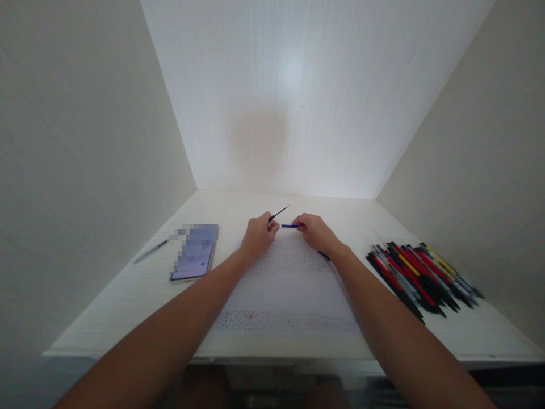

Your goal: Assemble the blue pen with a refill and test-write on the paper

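My left hand [258,234] is closed around a thin black pen part [278,213] whose tip points up and to the right. My right hand [314,230] is closed on a short blue pen piece [290,226] that sticks out to the left, toward the left hand. The two pieces are a small gap apart. Both hands hover over a sheet of paper [289,289] covered with lines of writing, in the middle of the white desk [128,301].
A pile of several pens [419,274], red, black, yellow and grey, lies at the right. A phone [196,253] lies at the left, with a single pen [150,250] beyond it. Walls close in on the left, right and back.
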Demonstrator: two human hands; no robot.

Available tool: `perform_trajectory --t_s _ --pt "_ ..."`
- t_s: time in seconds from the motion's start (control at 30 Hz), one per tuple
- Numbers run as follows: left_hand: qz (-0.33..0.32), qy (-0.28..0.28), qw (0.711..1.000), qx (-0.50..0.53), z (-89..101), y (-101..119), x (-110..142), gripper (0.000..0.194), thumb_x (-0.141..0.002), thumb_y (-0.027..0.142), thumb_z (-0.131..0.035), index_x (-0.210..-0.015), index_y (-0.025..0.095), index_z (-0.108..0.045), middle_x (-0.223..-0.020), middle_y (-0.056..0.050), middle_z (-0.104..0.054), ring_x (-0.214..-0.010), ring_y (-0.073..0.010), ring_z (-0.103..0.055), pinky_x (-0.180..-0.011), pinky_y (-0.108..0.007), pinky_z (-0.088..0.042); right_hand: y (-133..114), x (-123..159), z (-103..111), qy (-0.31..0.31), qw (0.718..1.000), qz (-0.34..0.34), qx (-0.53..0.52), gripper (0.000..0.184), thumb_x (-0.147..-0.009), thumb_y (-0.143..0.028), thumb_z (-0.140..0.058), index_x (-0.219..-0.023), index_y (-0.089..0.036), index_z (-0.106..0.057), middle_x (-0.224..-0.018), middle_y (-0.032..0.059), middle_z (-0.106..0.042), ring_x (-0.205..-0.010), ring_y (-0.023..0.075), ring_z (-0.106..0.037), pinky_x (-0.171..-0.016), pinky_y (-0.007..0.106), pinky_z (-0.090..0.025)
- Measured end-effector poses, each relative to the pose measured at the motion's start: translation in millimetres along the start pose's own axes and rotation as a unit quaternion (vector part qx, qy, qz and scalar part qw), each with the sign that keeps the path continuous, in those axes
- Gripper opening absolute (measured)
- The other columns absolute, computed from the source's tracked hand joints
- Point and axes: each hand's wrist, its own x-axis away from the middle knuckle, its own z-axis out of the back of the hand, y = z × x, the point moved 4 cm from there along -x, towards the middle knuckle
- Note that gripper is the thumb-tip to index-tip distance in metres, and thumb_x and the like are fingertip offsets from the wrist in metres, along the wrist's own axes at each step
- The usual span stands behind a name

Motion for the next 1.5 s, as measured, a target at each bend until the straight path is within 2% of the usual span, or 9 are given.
perform_trajectory --t_s 0.23,0.4,0.53,0.63,0.73,0.83,1.03,1.4,1.5 --pt "0.016 0.027 0.992 0.121 -2.2 2.8 6.1 0.009 -0.094 0.023 -0.055 -0.087 0.019 -0.06 -0.091 -0.008 -0.075 -0.077 -0.0194 -0.069 -0.069 -0.028 -0.048 -1.8 -2.8 -11.9 0.019 0.995 -0.032 -0.09 0.027 -0.08 -0.004 -0.058 -0.091 -0.023 -0.074 -0.091 0.0043 -0.075 -0.084 0.0195 -0.067 -0.082 0.035 -0.05" --pt "0.022 0.061 0.985 0.158 4.0 15.5 9.6 0.015 -0.094 0.032 -0.057 -0.101 0.019 -0.059 -0.111 -0.012 -0.07 -0.09 -0.0204 -0.069 -0.072 -0.027 -0.048 2.3 -6.5 -22.0 0.025 0.964 -0.082 -0.253 0.02 -0.078 -0.009 -0.061 -0.091 -0.02 -0.071 -0.084 0.0041 -0.075 -0.078 0.0172 -0.069 -0.079 0.033 -0.054" --pt "0.021 0.071 0.99 0.118 11.1 15.5 8.8 0.033 -0.103 0.043 -0.037 -0.096 0.018 -0.058 -0.095 -0.01 -0.07 -0.083 -0.0194 -0.066 -0.072 -0.027 -0.044 5.3 -6.5 -18.2 0.039 0.937 -0.11 -0.329 0.017 -0.077 -0.018 -0.064 -0.093 -0.018 -0.07 -0.088 0.007 -0.075 -0.074 0.0173 -0.069 -0.078 0.034 -0.055" --pt "0.028 0.028 0.999 -0.001 10.2 10.7 6.5 0.047 -0.106 0.041 -0.022 -0.083 0.018 -0.056 -0.077 -0.007 -0.066 -0.071 -0.0195 -0.061 -0.067 -0.029 -0.039 13.0 -4.9 -12.1 0.059 0.923 -0.127 -0.357 0.02 -0.079 -0.025 -0.063 -0.097 -0.017 -0.069 -0.092 0.0083 -0.075 -0.07 0.0162 -0.066 -0.074 0.034 -0.053" --pt "0.053 -0.011 0.995 -0.08 7.6 5.9 5.2 0.045 -0.105 0.043 -0.026 -0.081 0.019 -0.057 -0.072 -0.005 -0.064 -0.066 -0.0196 -0.058 -0.061 -0.03 -0.031 22.9 -4.5 -7.5 0.075 0.924 -0.133 -0.352 0.024 -0.081 -0.031 -0.061 -0.099 -0.018 -0.07 -0.091 0.0076 -0.073 -0.069 0.0155 -0.062 -0.072 0.033 -0.051" --pt "0.064 -0.023 0.995 -0.078 5.6 4.2 5.4 0.04 -0.103 0.042 -0.033 -0.082 0.02 -0.058 -0.07 -0.004 -0.064 -0.065 -0.0188 -0.056 -0.059 -0.03 -0.027 32.0 -5.5 -5.2 0.093 0.938 -0.129 -0.307 0.025 -0.083 -0.032 -0.057 -0.099 -0.018 -0.07 -0.085 0.006 -0.07 -0.068 0.0158 -0.059 -0.07 0.033 -0.049" --pt "0.033 -0.028 0.998 -0.046 2.0 3.3 6.1 0.034 -0.102 0.036 -0.036 -0.088 0.019 -0.062 -0.078 -0.005 -0.067 -0.071 -0.0182 -0.058 -0.062 -0.028 -0.03 44.3 -6.2 -6.5 0.101 0.963 -0.116 -0.221 0.026 -0.085 -0.027 -0.049 -0.099 -0.019 -0.069 -0.084 0.0041 -0.067 -0.069 0.0167 -0.058 -0.07 0.033 -0.047" --pt "0.032 -0.041 0.998 -0.036 1.5 6.7 8.3 0.033 -0.102 0.034 -0.038 -0.085 0.018 -0.062 -0.079 -0.005 -0.067 -0.071 -0.0183 -0.057 -0.063 -0.028 -0.032 45.0 -5.6 -8.8 0.067 0.972 -0.103 -0.199 0.024 -0.085 -0.026 -0.049 -0.096 -0.02 -0.069 -0.081 0.0031 -0.064 -0.07 0.0174 -0.057 -0.068 0.031 -0.045" --pt "0.039 -0.04 0.998 -0.039 2.5 6.2 8.0 0.033 -0.102 0.033 -0.04 -0.084 0.017 -0.062 -0.081 -0.006 -0.068 -0.074 -0.0192 -0.059 -0.064 -0.029 -0.033 48.7 -5.1 -5.3 0.087 0.97 -0.118 -0.192 0.025 -0.085 -0.026 -0.048 -0.098 -0.019 -0.068 -0.08 0.0032 -0.063 -0.069 0.0175 -0.057 -0.067 0.031 -0.045"
